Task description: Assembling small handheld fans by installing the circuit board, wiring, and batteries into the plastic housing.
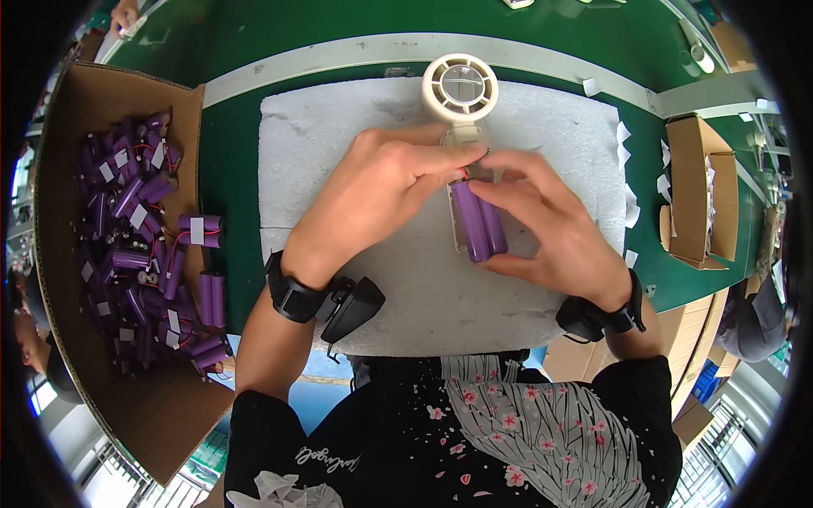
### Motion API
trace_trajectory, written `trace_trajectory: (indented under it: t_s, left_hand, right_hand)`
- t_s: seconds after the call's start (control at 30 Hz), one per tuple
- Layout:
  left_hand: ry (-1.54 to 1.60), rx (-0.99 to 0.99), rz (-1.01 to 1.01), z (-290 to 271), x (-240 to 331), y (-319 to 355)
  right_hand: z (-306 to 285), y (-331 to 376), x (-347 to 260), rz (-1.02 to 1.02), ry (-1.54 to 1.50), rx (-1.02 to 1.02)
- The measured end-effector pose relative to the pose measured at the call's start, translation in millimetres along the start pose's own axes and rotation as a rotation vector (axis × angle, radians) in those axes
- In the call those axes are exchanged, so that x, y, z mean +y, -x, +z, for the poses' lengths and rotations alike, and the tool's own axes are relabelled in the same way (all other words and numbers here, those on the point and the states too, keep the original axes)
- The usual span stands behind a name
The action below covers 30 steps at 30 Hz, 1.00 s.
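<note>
A cream handheld fan (462,88) lies on the grey foam mat with its round head pointing away from me. Over its open handle (457,222) is a purple two-cell battery pack (479,222). My right hand (542,216) grips this pack, thumb at its near end and fingers by its far end. My left hand (385,182) is closed in a pinch just below the fan's neck. A speck of red shows at its fingertips; what they pinch is mostly hidden. Both hands meet at the pack's far end.
To the left, a cardboard box (127,415) holds several purple battery packs (140,220) with red wires and white labels. A smaller carton (699,195) stands at the right. White paper tabs (624,144) line the foam mat's (339,118) right edge. A pale rail (339,55) crosses the green table behind.
</note>
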<state>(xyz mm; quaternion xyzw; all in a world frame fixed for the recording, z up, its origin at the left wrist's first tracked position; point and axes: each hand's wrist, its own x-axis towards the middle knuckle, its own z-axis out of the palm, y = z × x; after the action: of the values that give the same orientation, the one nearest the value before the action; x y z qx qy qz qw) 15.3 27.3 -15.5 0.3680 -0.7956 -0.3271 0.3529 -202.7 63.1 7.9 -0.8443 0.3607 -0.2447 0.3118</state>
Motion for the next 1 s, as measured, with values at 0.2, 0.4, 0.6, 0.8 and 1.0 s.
trace_trajectory:
  t_s: [0.2, 0.4, 0.6, 0.8, 1.0]
  left_hand:
    - [-0.044, -0.093, -0.017, -6, 0, 0]
    - [-0.082, -0.072, 0.026, -6, -1, 0]
    - [-0.055, -0.065, 0.034, -6, -2, -1]
    - [-0.027, -0.026, 0.058, -4, -2, 0]
    - [0.0, -0.041, 0.035, -4, -5, 0]
  right_hand:
    - [0, 5, -4, -0.027, 0.09, -0.003]
    - [1, 7, -11, -0.039, 0.229, -0.003]
    - [8, 7, -13, -0.07, 0.367, 0.035]
    - [10, 9, -12, -0.024, 0.359, 0.018]
    - [12, 5, -12, 0.065, 0.204, 0.108]
